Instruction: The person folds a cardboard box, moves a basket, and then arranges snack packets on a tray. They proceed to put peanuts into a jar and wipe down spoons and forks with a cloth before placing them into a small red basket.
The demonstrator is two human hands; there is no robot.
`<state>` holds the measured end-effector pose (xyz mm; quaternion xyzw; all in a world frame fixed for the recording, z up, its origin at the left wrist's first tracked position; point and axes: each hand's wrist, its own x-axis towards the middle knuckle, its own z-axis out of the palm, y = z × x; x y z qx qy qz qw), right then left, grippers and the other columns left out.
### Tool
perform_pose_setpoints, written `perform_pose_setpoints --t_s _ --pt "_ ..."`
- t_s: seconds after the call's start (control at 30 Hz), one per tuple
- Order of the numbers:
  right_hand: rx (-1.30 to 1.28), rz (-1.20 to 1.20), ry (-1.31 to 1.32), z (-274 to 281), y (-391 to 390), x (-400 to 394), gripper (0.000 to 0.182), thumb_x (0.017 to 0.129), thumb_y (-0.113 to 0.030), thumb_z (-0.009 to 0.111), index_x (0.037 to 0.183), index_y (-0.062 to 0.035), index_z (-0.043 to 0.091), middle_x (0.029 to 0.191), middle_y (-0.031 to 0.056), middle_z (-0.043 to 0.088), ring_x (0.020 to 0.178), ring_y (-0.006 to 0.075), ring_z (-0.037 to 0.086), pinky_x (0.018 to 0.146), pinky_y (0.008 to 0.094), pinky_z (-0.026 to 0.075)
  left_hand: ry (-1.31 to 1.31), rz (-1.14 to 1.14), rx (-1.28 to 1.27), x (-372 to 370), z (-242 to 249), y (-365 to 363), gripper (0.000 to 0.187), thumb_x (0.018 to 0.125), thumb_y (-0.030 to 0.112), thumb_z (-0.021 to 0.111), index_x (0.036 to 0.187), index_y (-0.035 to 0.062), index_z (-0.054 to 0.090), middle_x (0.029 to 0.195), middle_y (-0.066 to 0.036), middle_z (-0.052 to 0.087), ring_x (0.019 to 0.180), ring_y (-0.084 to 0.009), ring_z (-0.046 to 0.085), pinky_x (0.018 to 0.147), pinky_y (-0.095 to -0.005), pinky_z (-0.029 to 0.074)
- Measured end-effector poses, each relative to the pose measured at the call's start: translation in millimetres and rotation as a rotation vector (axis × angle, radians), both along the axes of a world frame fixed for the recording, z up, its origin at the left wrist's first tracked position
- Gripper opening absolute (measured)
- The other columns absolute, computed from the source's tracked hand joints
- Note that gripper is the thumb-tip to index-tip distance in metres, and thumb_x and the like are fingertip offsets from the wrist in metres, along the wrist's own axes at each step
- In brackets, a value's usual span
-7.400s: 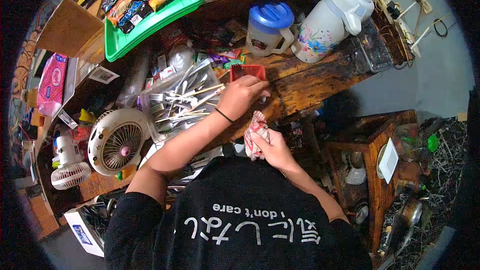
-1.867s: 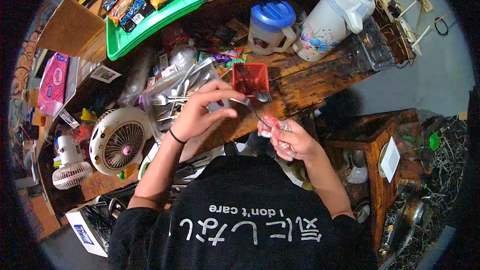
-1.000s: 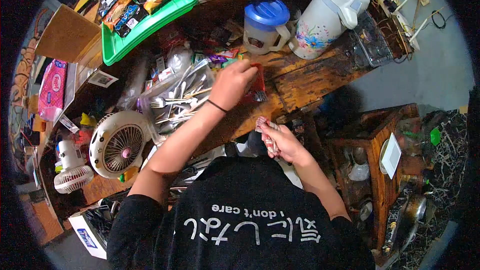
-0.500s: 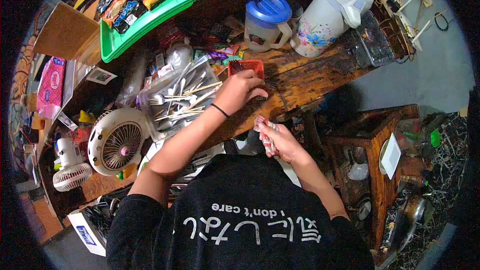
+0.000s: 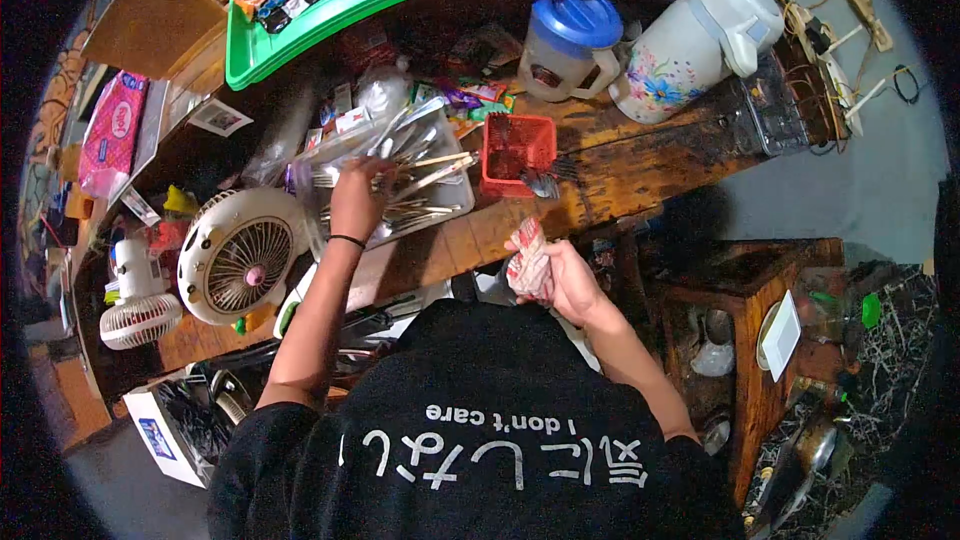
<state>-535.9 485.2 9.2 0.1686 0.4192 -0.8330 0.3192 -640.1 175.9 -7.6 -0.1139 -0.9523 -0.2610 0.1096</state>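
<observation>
My left hand (image 5: 358, 202), with a black band at its wrist, is over the near left part of a clear plastic tray (image 5: 462, 202). Its fingers are curled and partly hidden, so what they hold does not show. Spoons, forks and wooden chopsticks (image 5: 440, 172) lie in the tray. My right hand (image 5: 570, 285) is closed around a crumpled red-and-white cloth (image 5: 530, 262) in front of the table edge. Between the hands, farther back, stands a red plastic basket (image 5: 518, 152). Several forks (image 5: 548, 180) lie by its right side.
A blue-lidded pitcher (image 5: 570, 45) and a flowered thermos (image 5: 690, 45) stand at the back right of the wooden table (image 5: 640, 160). A green tray (image 5: 330, 25) with snack packs is at the back left. Two fans, the larger one (image 5: 248, 258) nearest, stand left. A wooden stool-like frame (image 5: 745, 270) is at right.
My left hand has moved left from the red basket to the cutlery tray. The right hand still holds the cloth, which is bunched differently. The whole view has shifted slightly.
</observation>
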Motion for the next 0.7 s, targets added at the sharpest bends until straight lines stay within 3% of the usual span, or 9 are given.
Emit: perform_pose_setpoints --t_s 0.03,0.17,0.3,0.57,0.7 --pt "-0.040 0.056 0.023 -7.9 1.1 -2.4 0.051 0.095 -0.031 0.031 0.134 -0.0001 0.044 0.097 0.0121 0.064 0.081 0.0190 0.064 0.064 0.0363 0.056 -0.177 -0.003 -0.069 6.5 -4.0 -5.1 0.025 0.075 0.005 0.063 0.099 0.0071 0.070 0.103 -0.018 0.063 0.095 -0.0364 0.059 0.085 -0.0422 0.048" --pt "0.055 0.140 0.065 -4.3 -8.4 -10.2 0.044 0.095 -0.019 0.032 0.133 -0.0007 0.045 0.095 0.0122 0.064 0.081 0.0187 0.064 0.066 0.0338 0.055 -0.116 -0.019 -0.099 4.7 -34.9 -14.9 0.024 0.080 0.006 0.058 0.101 0.0092 0.070 0.104 -0.015 0.064 0.095 -0.0353 0.059 0.086 -0.0405 0.049" --pt "0.068 0.201 0.161 -4.3 -14.3 -14.1 0.044 0.095 -0.020 0.033 0.133 0.0000 0.045 0.096 0.0125 0.063 0.081 0.0185 0.063 0.065 0.0331 0.055 -0.075 -0.024 -0.163 5.8 -9.8 -9.5 0.023 0.079 0.006 0.058 0.099 0.0091 0.069 0.101 -0.013 0.064 0.098 -0.0330 0.058 0.085 -0.0409 0.048" --pt "0.020 0.137 0.129 -10.4 -17.4 -7.6 0.044 0.096 -0.020 0.034 0.130 0.0034 0.046 0.096 0.0129 0.063 0.082 0.0202 0.063 0.065 0.0339 0.055 -0.154 -0.076 -0.232 -1.2 -22.1 -33.0 0.026 0.079 0.009 0.059 0.104 0.0088 0.066 0.100 -0.014 0.064 0.100 -0.0334 0.057 0.086 -0.0412 0.047" --pt "0.048 0.114 0.117 -9.3 -16.3 -4.2 0.044 0.096 -0.021 0.034 0.130 0.0033 0.046 0.096 0.0131 0.063 0.082 0.0201 0.063 0.065 0.0341 0.055 -0.089 -0.114 -0.194 4.1 -2.8 -26.8 0.028 0.078 0.002 0.056 0.105 0.0061 0.062 0.100 -0.017 0.061 0.098 -0.0365 0.057 0.084 -0.0434 0.047"
